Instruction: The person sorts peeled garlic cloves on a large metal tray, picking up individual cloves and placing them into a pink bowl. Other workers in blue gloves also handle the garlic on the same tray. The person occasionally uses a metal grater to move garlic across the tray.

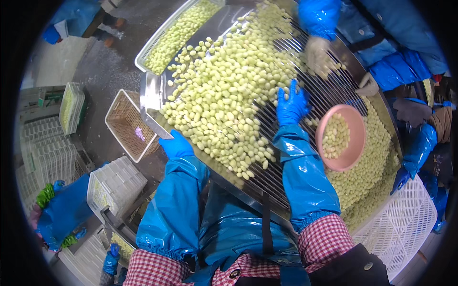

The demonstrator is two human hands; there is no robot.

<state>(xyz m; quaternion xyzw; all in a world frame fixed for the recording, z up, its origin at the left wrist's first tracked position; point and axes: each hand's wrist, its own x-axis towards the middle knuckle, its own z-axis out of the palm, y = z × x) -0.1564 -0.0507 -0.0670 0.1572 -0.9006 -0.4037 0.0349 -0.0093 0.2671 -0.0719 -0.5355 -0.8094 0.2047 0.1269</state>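
Observation:
A wide heap of pale green, oval, grape-like fruit (222,93) lies on a steel sorting table with a grate of parallel bars (264,178). My right hand (291,107), in a blue glove, rests with spread fingers at the heap's right edge, over the bars. My left hand (176,144), also blue-gloved, lies on the table's metal rim at the near left corner; whether its fingers grip the rim is hidden. Right of my right forearm, a pink plastic bowl (341,166) holds some of the fruit. Below the bowl, more fruit (368,186) fills the table's right end.
A co-worker's gloved hands (318,57) are at the grate's far side. A white crate of fruit (141,59) stands at the far left edge. A basket (121,121) and stacked crates (120,186) are on the left; a white perforated crate (397,221) is at the lower right, beside another person's arm.

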